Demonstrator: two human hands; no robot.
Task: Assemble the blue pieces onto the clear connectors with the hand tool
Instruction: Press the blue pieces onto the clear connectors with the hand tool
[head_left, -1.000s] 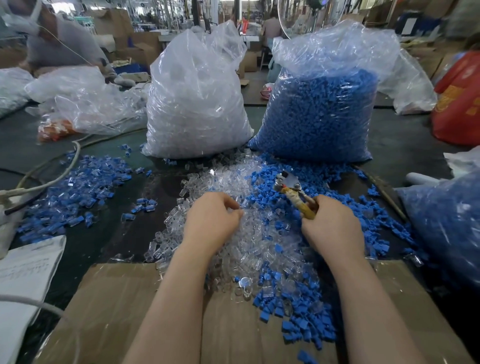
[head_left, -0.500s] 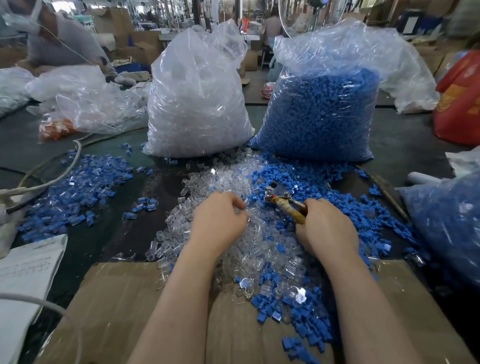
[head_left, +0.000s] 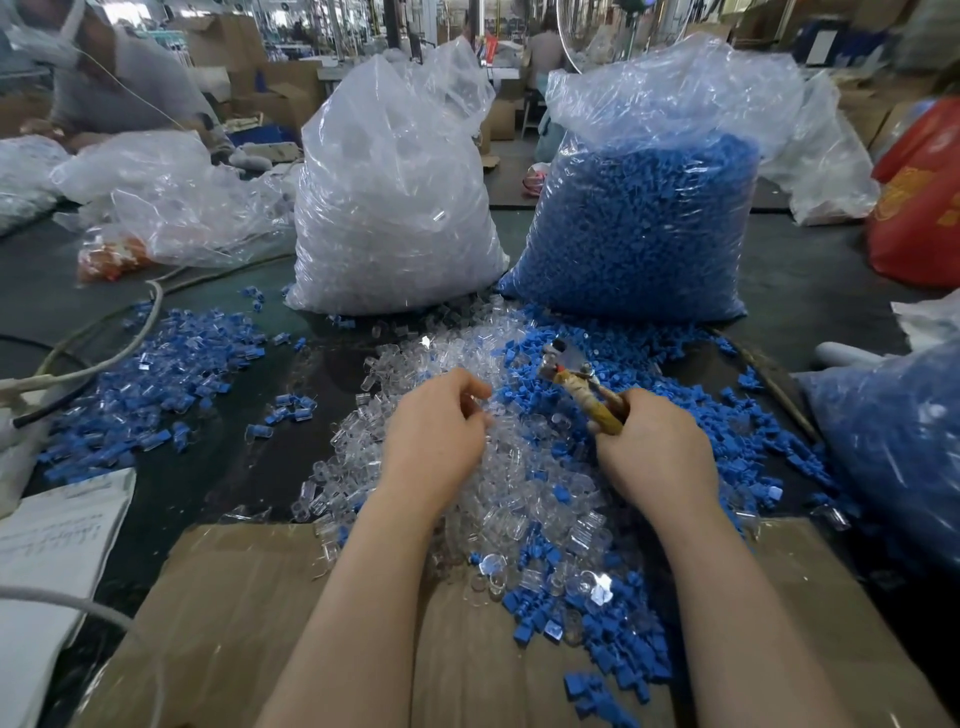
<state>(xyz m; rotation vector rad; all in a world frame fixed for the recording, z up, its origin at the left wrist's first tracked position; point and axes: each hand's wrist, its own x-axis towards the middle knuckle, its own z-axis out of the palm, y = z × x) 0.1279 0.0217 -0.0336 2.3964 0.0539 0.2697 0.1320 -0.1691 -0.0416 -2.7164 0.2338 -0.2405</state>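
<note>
A heap of clear connectors (head_left: 519, 483) lies in the middle of the table, with loose blue pieces (head_left: 670, 379) spread to its right and front. My left hand (head_left: 434, 431) sits on the clear heap, fingers curled; a clear connector seems pinched at the fingertips. My right hand (head_left: 657, 452) grips the yellow-wrapped handle of the hand tool (head_left: 584, 387), whose metal jaws point up and left over the blue pieces. A pile of assembled blue-and-clear parts (head_left: 156, 374) lies at the left.
Two big bags stand behind the heaps: clear connectors (head_left: 395, 208) and blue pieces (head_left: 644, 218). Cardboard (head_left: 249, 623) covers the near edge. A paper sheet (head_left: 57, 551) and cables (head_left: 104, 343) lie left, a blue-filled bag (head_left: 898, 441) right. Another person (head_left: 119, 78) works at far left.
My right hand and the tool drifted left toward my left hand, then back a little right. My left hand stayed on the clear heap with small finger movement.
</note>
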